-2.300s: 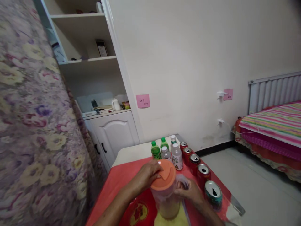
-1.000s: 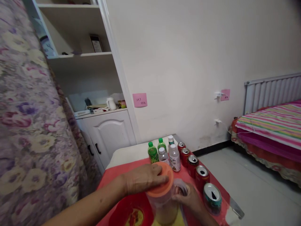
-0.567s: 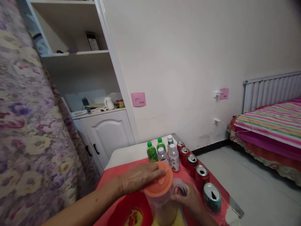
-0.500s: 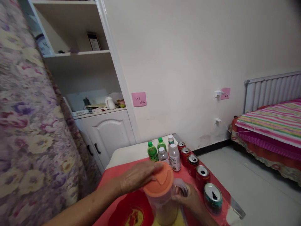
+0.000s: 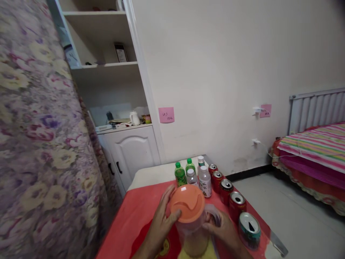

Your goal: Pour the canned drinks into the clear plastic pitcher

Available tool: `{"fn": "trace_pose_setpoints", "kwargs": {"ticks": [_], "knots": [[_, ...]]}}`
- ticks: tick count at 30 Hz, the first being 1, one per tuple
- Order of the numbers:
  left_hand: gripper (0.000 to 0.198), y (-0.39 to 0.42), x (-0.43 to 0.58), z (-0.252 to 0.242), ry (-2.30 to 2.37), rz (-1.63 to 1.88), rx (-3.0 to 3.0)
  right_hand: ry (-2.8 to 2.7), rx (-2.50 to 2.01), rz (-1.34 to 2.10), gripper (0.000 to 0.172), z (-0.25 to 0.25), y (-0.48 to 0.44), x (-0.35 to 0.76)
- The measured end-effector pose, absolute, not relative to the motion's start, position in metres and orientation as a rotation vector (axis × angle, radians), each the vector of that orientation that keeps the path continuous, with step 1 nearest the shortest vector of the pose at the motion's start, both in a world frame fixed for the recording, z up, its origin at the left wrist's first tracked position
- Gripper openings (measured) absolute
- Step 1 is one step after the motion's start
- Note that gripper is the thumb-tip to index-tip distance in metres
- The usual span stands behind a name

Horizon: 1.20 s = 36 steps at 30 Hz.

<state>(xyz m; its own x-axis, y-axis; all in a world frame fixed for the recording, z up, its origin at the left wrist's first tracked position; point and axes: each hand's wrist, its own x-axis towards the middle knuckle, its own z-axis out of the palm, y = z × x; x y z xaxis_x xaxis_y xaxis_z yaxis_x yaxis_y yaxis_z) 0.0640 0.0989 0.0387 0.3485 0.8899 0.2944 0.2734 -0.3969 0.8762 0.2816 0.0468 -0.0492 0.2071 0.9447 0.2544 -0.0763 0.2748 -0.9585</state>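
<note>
A clear plastic pitcher (image 5: pixel 192 235) with an orange lid (image 5: pixel 187 201) stands upright at the near side of the table, some pale yellowish matter showing in its lower part. My right hand (image 5: pixel 222 228) is closed round its handle. At the lid's left side is my left hand (image 5: pixel 161 225), thumb on the rim and fingers curved along the edge. Under my left forearm lies a red dish (image 5: pixel 142 237) with a yellow design, partly covered. Something yellow shows beneath the pitcher's base.
Behind the pitcher stand green-capped bottles (image 5: pixel 180 174) and white-capped bottles (image 5: pixel 205 183). Several red cans (image 5: pixel 237 205) and a green can (image 5: pixel 249 230) line the table's right edge. A floral curtain (image 5: pixel 40 144) hangs left; a bed (image 5: pixel 312 147) is at right.
My left hand has shifted from lying flat across the lid's top to gripping its left edge, thumb on the rim. My right hand stays on the handle. The view has turned slightly left.
</note>
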Motion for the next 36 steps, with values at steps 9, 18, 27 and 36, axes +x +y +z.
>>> {"fn": "trace_pose_setpoints", "kwargs": {"ticks": [9, 18, 27, 36], "knots": [[0.031, 0.083, 0.101, 0.088, 1.175, 0.664, 2.508, -1.102, -0.995, 0.916, 0.042, -0.047, 0.047, 0.279], [0.011, 0.093, 0.13, 0.091, 1.285, 0.423, 2.696, -1.109, -0.963, 0.949, 0.044, -0.06, 0.056, 0.284], [0.02, 0.103, 0.11, 0.125, 0.677, 0.117, 2.891, -1.112, -0.888, 0.999, 0.044, -0.065, 0.061, 0.282], [0.023, 0.087, 0.118, 0.125, 1.047, 0.032, 2.945, -1.136, -0.909, 0.985, 0.038, -0.059, 0.058, 0.283]]}}
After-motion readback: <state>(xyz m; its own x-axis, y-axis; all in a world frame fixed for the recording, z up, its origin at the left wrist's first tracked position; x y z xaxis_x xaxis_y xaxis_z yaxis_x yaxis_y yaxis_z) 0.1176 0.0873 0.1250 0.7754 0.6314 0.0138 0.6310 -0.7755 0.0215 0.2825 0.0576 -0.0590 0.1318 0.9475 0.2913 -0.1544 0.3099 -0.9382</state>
